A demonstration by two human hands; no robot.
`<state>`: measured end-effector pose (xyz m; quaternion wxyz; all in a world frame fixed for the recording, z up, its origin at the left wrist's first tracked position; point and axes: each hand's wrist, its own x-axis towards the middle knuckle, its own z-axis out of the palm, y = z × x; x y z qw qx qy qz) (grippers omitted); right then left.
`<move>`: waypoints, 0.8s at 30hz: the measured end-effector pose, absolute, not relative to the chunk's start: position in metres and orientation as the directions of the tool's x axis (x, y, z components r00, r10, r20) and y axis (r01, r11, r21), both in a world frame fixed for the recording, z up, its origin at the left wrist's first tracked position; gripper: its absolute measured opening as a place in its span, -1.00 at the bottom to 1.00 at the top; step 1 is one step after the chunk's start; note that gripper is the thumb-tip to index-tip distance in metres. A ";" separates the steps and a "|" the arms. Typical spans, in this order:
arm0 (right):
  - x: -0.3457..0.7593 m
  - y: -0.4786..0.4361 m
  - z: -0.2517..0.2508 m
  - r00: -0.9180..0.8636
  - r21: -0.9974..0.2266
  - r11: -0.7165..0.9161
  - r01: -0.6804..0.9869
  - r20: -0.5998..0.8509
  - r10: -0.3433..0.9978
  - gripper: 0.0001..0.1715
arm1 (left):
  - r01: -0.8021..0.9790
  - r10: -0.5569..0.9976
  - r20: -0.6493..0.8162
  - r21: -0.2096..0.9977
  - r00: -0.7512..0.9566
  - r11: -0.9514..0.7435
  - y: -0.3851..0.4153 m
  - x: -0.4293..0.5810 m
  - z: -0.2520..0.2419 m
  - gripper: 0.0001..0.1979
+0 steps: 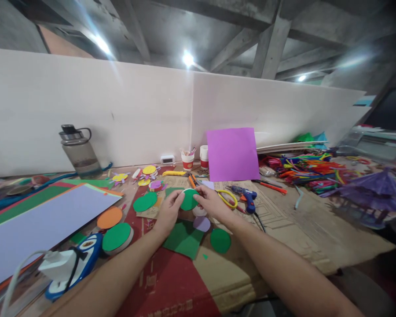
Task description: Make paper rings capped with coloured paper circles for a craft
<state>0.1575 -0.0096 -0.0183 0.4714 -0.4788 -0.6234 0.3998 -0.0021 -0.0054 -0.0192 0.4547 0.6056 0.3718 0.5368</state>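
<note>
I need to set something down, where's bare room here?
Bare cardboard lies between the glue gun and purple object, and nearer you than the green sheet. It's crowded around your left hand and right hand, and left, by stacked paper.

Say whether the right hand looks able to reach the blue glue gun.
Likely yes: the glue gun lies uncovered to the right of the right hand, though that hand would first need to release the green circle.
</note>
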 end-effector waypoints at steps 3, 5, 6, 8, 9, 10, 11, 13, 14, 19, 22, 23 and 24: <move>0.157 -0.010 -0.018 -0.102 -0.950 0.231 0.209 0.214 0.972 -0.83 | -0.018 0.940 0.303 0.952 0.158 -0.304 -0.005 -0.003 -0.021 -0.69; 0.157 -0.010 -0.018 -0.102 -0.952 0.231 0.203 0.214 0.971 -0.83 | -0.003 0.939 0.301 0.952 0.167 -0.305 -0.005 -0.004 -0.022 -0.69; 0.157 -0.010 -0.018 -0.101 -0.953 0.229 0.200 0.213 0.972 -0.83 | 0.004 0.938 0.304 0.951 0.169 -0.309 -0.005 -0.004 -0.022 -0.69; 0.156 -0.010 -0.017 -0.101 -0.954 0.228 0.194 0.212 0.972 -0.84 | 0.011 0.936 0.308 0.949 0.171 -0.314 -0.005 -0.004 -0.023 -0.69; 0.156 -0.011 -0.017 -0.101 -0.955 0.227 0.191 0.211 0.972 -0.84 | 0.011 0.936 0.307 0.950 0.169 -0.314 -0.005 -0.004 -0.023 -0.69; 0.156 -0.011 -0.017 -0.102 -0.956 0.226 0.188 0.210 0.972 -0.84 | 0.012 0.937 0.305 0.950 0.169 -0.311 -0.005 -0.004 -0.022 -0.69; 0.156 -0.011 -0.016 -0.103 -0.957 0.224 0.184 0.207 0.973 -0.84 | 0.012 0.938 0.303 0.951 0.167 -0.309 -0.005 -0.004 -0.022 -0.69; 0.155 -0.012 -0.016 -0.104 -0.961 0.215 0.176 0.199 0.974 -0.83 | 0.010 0.938 0.304 0.951 0.165 -0.310 -0.006 -0.004 -0.021 -0.70; 0.155 -0.012 -0.016 -0.105 -0.962 0.212 0.173 0.196 0.975 -0.83 | 0.009 0.937 0.307 0.950 0.166 -0.313 -0.006 -0.004 -0.020 -0.70; 0.155 -0.012 -0.017 -0.101 -0.956 0.226 0.185 0.210 0.972 -0.82 | 0.005 0.939 0.303 0.951 0.165 -0.308 -0.008 -0.004 -0.017 -0.72; 0.155 -0.011 -0.017 -0.104 -0.955 0.227 0.189 0.210 0.972 -0.82 | 0.010 0.939 0.308 0.950 0.155 -0.313 -0.008 -0.004 -0.017 -0.72; 0.155 -0.011 -0.017 -0.105 -0.955 0.228 0.191 0.212 0.972 -0.82 | 0.013 0.938 0.311 0.948 0.154 -0.317 -0.008 -0.004 -0.018 -0.72; 0.155 -0.012 -0.017 -0.105 -0.953 0.231 0.196 0.213 0.971 -0.82 | 0.017 0.937 0.315 0.947 0.155 -0.321 -0.007 -0.004 -0.018 -0.72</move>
